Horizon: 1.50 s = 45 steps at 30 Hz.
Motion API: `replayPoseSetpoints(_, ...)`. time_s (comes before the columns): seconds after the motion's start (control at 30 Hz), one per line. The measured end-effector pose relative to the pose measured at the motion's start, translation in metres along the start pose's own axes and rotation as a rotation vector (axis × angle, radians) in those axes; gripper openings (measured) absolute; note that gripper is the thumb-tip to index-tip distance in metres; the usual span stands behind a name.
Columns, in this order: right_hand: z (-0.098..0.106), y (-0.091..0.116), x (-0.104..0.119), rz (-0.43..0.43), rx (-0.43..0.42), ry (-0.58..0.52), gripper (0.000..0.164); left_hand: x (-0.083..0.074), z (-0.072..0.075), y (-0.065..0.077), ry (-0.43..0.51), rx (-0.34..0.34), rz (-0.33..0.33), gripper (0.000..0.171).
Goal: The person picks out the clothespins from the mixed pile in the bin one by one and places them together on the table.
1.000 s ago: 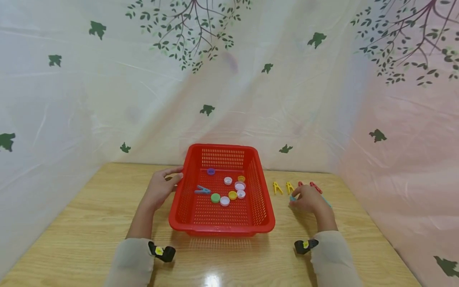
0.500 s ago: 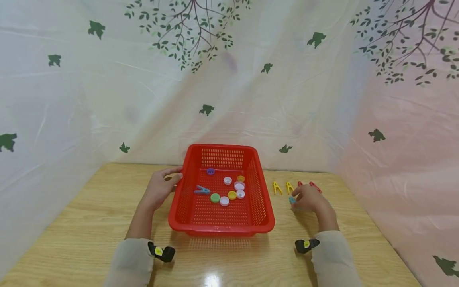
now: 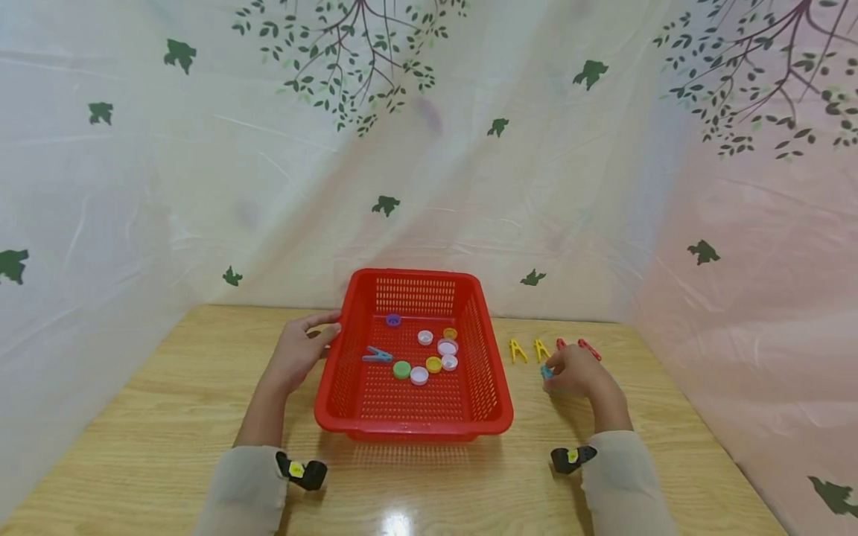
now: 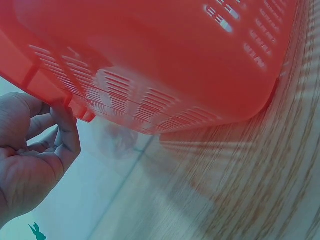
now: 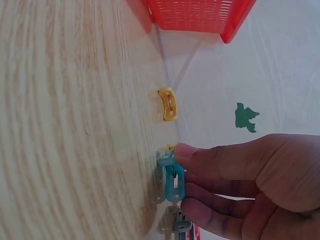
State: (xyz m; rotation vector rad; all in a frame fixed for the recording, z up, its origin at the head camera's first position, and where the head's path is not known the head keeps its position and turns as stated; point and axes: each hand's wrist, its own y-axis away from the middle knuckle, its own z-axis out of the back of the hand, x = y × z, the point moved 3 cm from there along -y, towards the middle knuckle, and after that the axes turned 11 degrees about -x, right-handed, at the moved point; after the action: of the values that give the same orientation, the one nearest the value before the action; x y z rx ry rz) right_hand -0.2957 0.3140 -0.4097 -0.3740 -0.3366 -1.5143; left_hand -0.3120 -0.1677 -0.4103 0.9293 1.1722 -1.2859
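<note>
My left hand [image 3: 303,351] holds the left rim of the red plastic basket [image 3: 414,427]. In the left wrist view, the left fingers [image 4: 69,131] are bent at the basket's edge [image 4: 47,95]. Right of the basket, my right hand [image 3: 578,371] pinches a blue clothespin [image 3: 547,372]. The right wrist view has this blue clothespin [image 5: 174,184] at the thumb and fingertips, low over the table. Just beyond the right hand lie two red clothespins [image 3: 590,349], partly covered. Two yellow clothespins [image 3: 518,351] lie between that hand and the basket.
Inside the basket are a light blue clothespin [image 3: 378,355], a green cap [image 3: 401,370], a purple cap [image 3: 393,320] and several white and yellow caps [image 3: 433,365]. The wooden table [image 3: 154,417] ends at a patterned curtain [image 3: 429,223] behind.
The blue clothespin at the right fingertips has turned slightly, and the right hand has shifted a little. A second blue piece beside that hand has become hidden. The left hand and basket stay put.
</note>
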Motion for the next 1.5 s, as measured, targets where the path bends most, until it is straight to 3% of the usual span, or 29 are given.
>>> replayPoseSetpoints(0.37, 0.001, 0.001, 0.000, -0.004, -0.021, 0.020, 0.042, -0.003, 0.002, 0.002, 0.008, -0.006, -0.002, 0.040)
replayPoseSetpoints(0.73, 0.015, 0.000, 0.011, 0.113, -0.083, 0.009, 0.042, -0.004, -0.002, -0.001, 0.007, -0.004, 0.008, 0.040)
replayPoseSetpoints(1.13, 0.039, -0.008, 0.050, 0.193, -0.157, 0.013, 0.041, -0.004, -0.001, -0.001, 0.026, -0.004, 0.003, 0.042)
replayPoseSetpoints(1.5, 0.065, -0.022, 0.106, 0.292, -0.169, 0.125, 0.038, -0.002, 0.000, 0.002, 0.005, -0.015, 0.005, 0.039)
